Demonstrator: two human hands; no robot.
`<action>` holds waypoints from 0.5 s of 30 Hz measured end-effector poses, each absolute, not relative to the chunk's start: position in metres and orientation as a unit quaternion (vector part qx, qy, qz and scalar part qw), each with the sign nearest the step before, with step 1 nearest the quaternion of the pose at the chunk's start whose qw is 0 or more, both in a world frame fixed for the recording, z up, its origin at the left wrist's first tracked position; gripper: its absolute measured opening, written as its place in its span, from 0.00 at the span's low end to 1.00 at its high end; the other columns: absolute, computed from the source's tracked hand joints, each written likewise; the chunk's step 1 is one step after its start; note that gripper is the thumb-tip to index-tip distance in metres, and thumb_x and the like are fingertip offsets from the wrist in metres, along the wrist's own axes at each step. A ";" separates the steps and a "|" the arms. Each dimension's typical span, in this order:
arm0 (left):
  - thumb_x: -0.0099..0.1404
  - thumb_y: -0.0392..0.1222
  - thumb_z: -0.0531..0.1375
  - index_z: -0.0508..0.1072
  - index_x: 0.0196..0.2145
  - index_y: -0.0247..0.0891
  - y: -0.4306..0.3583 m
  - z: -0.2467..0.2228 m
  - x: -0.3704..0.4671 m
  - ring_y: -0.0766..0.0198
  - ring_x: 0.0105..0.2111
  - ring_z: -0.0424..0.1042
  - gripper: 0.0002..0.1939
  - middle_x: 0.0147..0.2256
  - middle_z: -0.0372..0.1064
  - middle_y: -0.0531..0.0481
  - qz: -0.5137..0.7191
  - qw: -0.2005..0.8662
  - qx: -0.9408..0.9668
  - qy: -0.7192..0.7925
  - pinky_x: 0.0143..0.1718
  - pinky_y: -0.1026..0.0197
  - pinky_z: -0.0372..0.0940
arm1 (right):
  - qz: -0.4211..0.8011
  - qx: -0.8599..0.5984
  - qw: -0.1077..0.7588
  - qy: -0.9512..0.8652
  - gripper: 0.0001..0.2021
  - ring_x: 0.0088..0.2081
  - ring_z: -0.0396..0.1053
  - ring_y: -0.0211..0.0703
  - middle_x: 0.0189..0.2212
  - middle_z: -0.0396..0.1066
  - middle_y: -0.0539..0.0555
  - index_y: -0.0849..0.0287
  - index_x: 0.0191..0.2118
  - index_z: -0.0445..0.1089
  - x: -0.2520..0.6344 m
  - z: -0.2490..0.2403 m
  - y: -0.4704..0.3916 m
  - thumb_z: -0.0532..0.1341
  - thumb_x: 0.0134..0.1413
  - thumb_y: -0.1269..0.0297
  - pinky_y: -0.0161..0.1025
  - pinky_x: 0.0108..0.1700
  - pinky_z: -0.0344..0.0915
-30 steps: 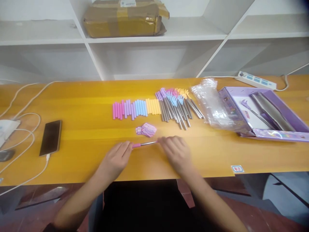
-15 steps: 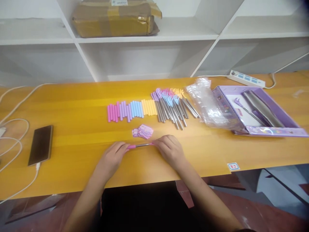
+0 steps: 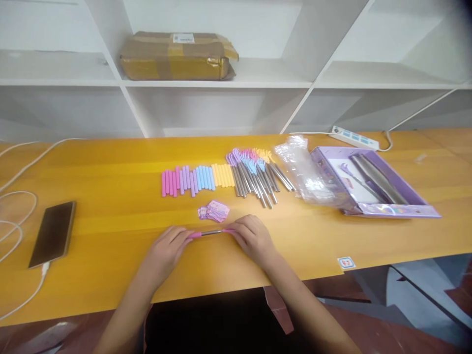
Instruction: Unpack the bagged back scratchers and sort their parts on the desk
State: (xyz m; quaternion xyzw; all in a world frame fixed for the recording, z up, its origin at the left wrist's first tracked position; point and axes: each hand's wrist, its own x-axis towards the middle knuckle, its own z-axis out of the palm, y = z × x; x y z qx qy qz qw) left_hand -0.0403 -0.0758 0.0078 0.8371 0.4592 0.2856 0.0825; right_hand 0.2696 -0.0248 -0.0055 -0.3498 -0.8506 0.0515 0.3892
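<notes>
A thin rod [image 3: 211, 232] with a pink handle and a metal shaft lies level between my two hands. My left hand [image 3: 167, 250] grips its pink handle end, and my right hand [image 3: 254, 239] pinches the pink tip at the other end. Just beyond the rod is a small pile of pink printed cards [image 3: 214, 211]. Farther back, a row of pink, purple, blue and yellow tubes [image 3: 204, 178] lies side by side. Against its right end rests a heap of metal rods [image 3: 258, 182] with coloured claw-shaped heads.
Clear plastic bags [image 3: 308, 172] lie beside a purple open box [image 3: 416, 210] at the right. A power strip [image 3: 356, 137] is behind it. At the left, a phone [image 3: 53, 233] is plugged into a white cable. White shelves hold a taped parcel [image 3: 177, 59].
The camera view has tilted up and shifted slightly, so the table items appear lower. Both hands still hold the rod, and a little more of its pink tip shows by my right hand.
</notes>
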 end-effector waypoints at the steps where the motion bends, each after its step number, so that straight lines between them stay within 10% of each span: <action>1: 0.82 0.38 0.56 0.77 0.59 0.43 -0.075 0.007 -0.041 0.57 0.47 0.79 0.14 0.48 0.80 0.46 0.287 0.079 0.838 0.458 0.51 0.52 0.75 | 0.057 -0.351 0.396 -0.846 0.06 0.39 0.73 0.47 0.39 0.78 0.55 0.54 0.50 0.75 0.270 -0.004 -0.024 0.66 0.72 0.70 0.46 0.41 0.69; 15: 0.83 0.40 0.55 0.76 0.56 0.42 -0.077 0.015 -0.032 0.58 0.47 0.81 0.11 0.48 0.80 0.46 0.302 0.123 0.824 0.463 0.50 0.53 0.78 | 0.057 -0.418 0.440 -0.793 0.09 0.48 0.77 0.53 0.46 0.79 0.59 0.53 0.52 0.74 0.318 0.035 -0.011 0.59 0.77 0.58 0.50 0.50 0.73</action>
